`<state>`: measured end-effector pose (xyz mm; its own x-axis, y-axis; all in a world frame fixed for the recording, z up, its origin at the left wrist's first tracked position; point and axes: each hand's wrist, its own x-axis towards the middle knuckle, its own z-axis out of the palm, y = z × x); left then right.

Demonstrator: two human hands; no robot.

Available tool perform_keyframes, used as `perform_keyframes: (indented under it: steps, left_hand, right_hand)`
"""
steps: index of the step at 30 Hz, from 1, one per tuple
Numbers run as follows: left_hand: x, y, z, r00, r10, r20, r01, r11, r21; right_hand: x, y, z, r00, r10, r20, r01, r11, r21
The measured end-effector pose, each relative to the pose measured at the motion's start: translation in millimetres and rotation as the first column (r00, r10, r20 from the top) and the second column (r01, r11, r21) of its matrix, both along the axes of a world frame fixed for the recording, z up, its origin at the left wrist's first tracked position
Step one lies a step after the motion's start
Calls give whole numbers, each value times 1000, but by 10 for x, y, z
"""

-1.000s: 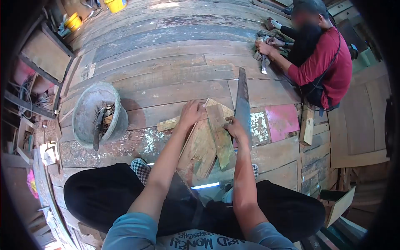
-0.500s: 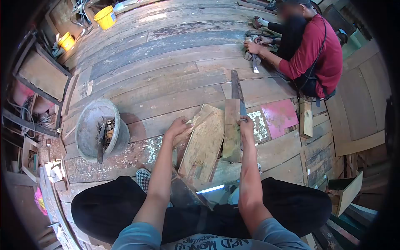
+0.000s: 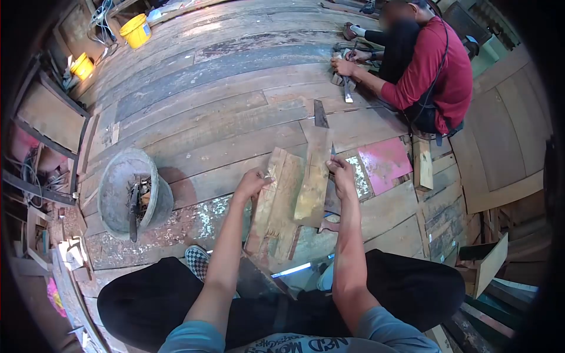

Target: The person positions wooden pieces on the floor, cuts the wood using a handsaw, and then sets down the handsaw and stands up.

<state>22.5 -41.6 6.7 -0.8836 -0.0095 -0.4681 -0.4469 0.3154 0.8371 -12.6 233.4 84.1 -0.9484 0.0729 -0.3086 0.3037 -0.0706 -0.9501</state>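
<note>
My left hand point(image 3: 256, 183) grips the left edge of a pale wooden board point(image 3: 279, 203) with a notched lower end, which slants over the floor in front of me. My right hand point(image 3: 342, 175) is closed on the right edge of a second, narrower wooden board point(image 3: 313, 176). The two boards are side by side with a narrow gap between them. Behind the second board lies a hand saw point(image 3: 320, 113); its blade tip shows above the board, its brown handle below, and the middle is hidden.
A grey bucket point(image 3: 112, 203) with scraps and a dark-handled tool stands left. At the upper right a person in a red shirt point(image 3: 432, 70) sits working with a chisel-like tool point(image 3: 348, 91). A pink panel point(image 3: 385, 165) and a wooden block point(image 3: 422, 165) lie right; yellow buckets point(image 3: 136, 31) stand far left.
Both boards have been turned in my hands: the left one shows more of its side, and the right one now shows a broad, lighter face. The view has shifted slightly.
</note>
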Motion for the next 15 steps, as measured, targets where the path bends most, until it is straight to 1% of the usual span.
perform_keyframes:
  steps: [1,2,3,4,5,6,8,10,11,12,13,14,15]
  left_hand:
    - [-6,30,93,998,-31,60,34,998,-53]
    - [0,46,133,998,-32,61,36,998,-52]
    - [4,63,153,993,-93,-68,77,975,-207]
    - [3,81,144,968,-171,-185,96,928,-359]
    - [-2,91,129,968,-174,-183,99,928,-358]
    - [-16,89,85,963,-190,-193,106,919,-380]
    - [-25,86,86,958,-204,-204,107,908,-405]
    - [26,125,139,960,-99,-261,-17,913,-407]
    - [29,124,164,961,-99,-257,-15,913,-407]
    - [14,131,169,965,-96,-244,2,933,-359]
    - [6,144,172,969,-93,-230,18,951,-309]
    - [11,157,176,969,-94,-228,20,951,-307]
    - [15,164,175,968,-86,-237,11,954,-298]
  right_hand:
    - [-16,-16,30,1000,-11,18,11,999,-32]
    - [-21,-32,41,999,-22,37,24,998,-65]
    - [-23,-51,-9,999,-25,38,27,998,-64]
    - [-25,-79,-110,999,-10,48,11,1000,-15]
    - [-18,-115,-214,998,6,60,-7,999,33]
    - [26,-171,-290,999,34,8,-35,979,203]
    - [23,-163,-721,990,139,30,-142,932,332]
    - [126,-243,-732,988,153,3,-146,938,315]
    - [166,-276,-737,987,160,-22,-146,942,302]
    - [176,-297,-733,987,159,-19,-146,942,303]
    - [175,-314,-725,982,185,-31,-161,915,370]
    - [173,-322,-712,976,213,-40,-175,883,436]
    - [167,-317,-730,976,213,-39,-175,882,437]
